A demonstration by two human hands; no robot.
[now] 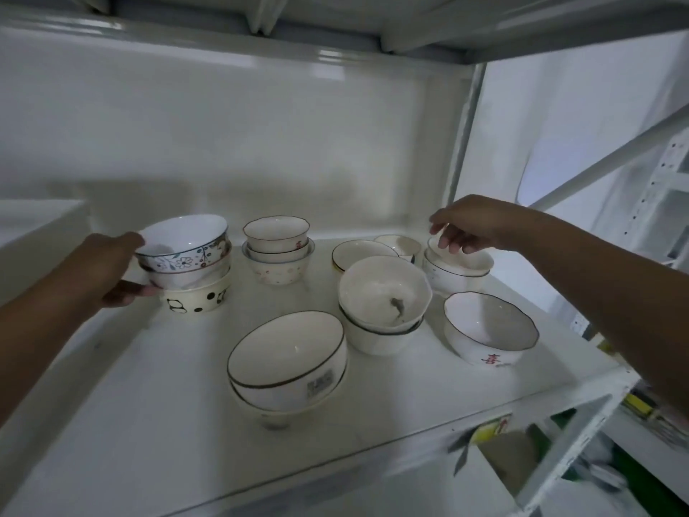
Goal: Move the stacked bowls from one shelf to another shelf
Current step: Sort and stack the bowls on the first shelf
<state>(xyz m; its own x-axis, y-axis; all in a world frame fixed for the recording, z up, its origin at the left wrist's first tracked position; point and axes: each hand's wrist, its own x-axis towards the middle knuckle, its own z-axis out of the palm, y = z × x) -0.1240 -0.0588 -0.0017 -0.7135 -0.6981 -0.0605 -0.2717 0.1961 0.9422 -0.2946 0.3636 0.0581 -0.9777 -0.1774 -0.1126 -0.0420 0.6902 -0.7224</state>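
Several stacks of white bowls stand on a white shelf (149,423). My left hand (112,270) grips the left side of a three-bowl stack (190,266), floral bowl on top and a panda-print bowl at the bottom. My right hand (466,227) hovers over the far-right stack (458,270), fingers spread and touching its top bowl's rim. Between them stand a back stack (277,248), a middle stack (384,304) with a fish drawn inside, and a front stack (287,363) with a label.
A single bowl with red characters (488,330) sits at the right front. Two more bowls (363,253) lie behind the middle stack. A shelf board hangs overhead (335,35). An upright post (466,132) bounds the right side, with coloured items below (634,475).
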